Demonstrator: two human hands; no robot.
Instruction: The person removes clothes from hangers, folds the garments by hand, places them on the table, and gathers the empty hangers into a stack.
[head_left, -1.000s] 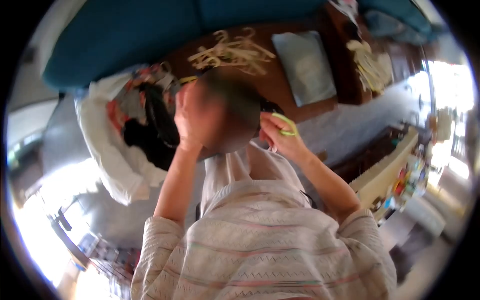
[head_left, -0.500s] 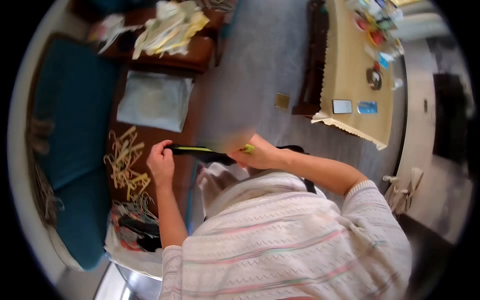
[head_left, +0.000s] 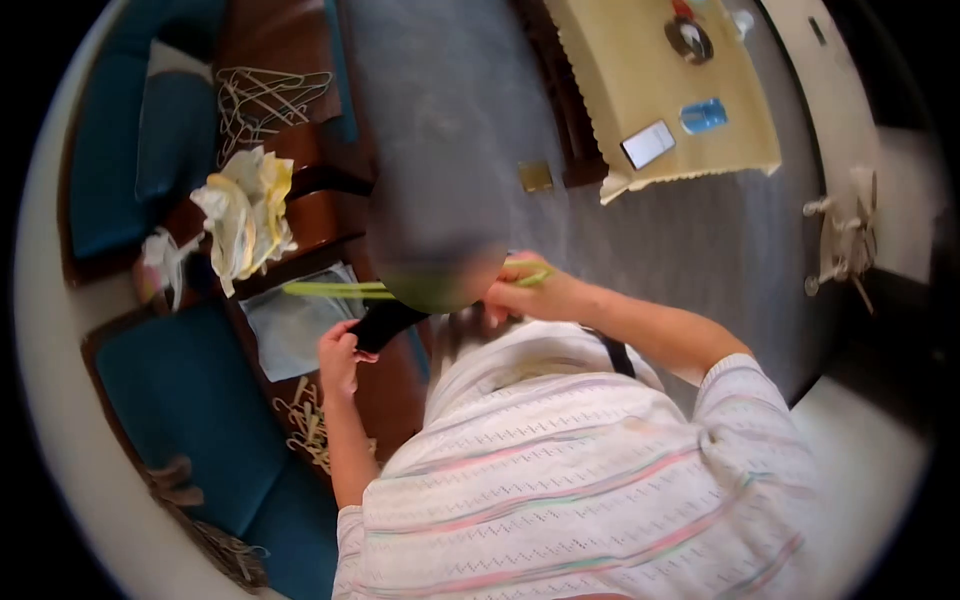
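Observation:
My right hand [head_left: 540, 292] is closed around the hook end of a light green hanger [head_left: 335, 290], whose long arm stretches left over the bench. My left hand [head_left: 340, 358] pinches the edge of a black cloth item [head_left: 385, 326], just below that arm. A round blurred patch between my hands hides the middle of the hanger and part of the cloth. Close to my left hand, a flat grey-blue folded cloth [head_left: 285, 330] lies on the brown wooden bench [head_left: 395, 385], with a pile of pale hangers [head_left: 308, 425] nearer me.
Teal cushions [head_left: 190, 400] line the left. Crumpled cream-and-yellow cloth [head_left: 245, 215] and wire hangers [head_left: 265, 100] lie farther off. At the upper right a table with a cream cloth [head_left: 620, 70] bears a phone [head_left: 648, 145] and a blue packet [head_left: 703, 116]. A gold square [head_left: 535, 176] is on the floor.
The view has turned, bringing the wire hangers into sight. The green hanger's arm now sticks out beyond the black cloth, and my left hand grips the cloth below it.

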